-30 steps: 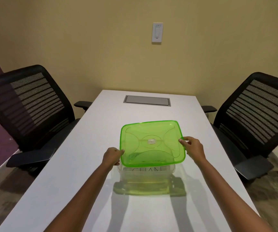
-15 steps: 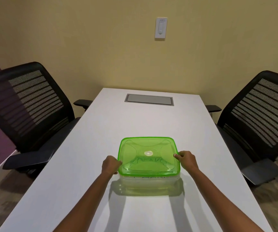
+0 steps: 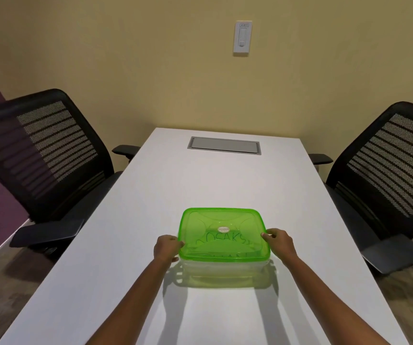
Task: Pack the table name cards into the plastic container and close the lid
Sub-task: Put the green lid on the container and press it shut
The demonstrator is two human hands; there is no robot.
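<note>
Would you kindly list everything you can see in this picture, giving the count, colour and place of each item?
lid: one, translucent green, on top of the container
container: one, clear plastic, on the table under the lid
name cards: count unclear, pale with dark lettering, inside the container, seen through the lid
table: one, white, centre, running to the far wall
cable hatch: one, grey, set into the table's far end
chairs: two, black mesh, one left of the table, one right of it
wall switch: one, white, on the yellow wall beyond the table
left hand: one, grips the lid's left edge
right hand: one, grips the lid's right edge
</note>
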